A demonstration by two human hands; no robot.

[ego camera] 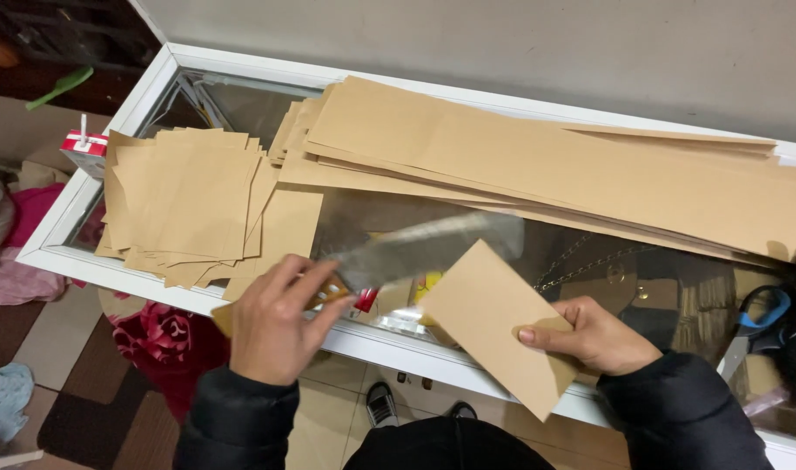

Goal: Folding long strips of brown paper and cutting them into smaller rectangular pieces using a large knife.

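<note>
My left hand grips one end of a clear plastic ruler, which looks blurred and slants up to the right over the glass top. My right hand pinches a folded brown paper piece by its right edge, holding it tilted just below the ruler. Both sleeves are black. A loose pile of cut brown paper sheets lies left of my left hand. Long brown paper strips stretch along the back of the counter.
The work surface is a white-framed glass display counter against a grey wall. Blue-handled scissors lie at the right. A small red and white carton stands at the left corner. Cloths and a red flowered fabric lie on the tiled floor.
</note>
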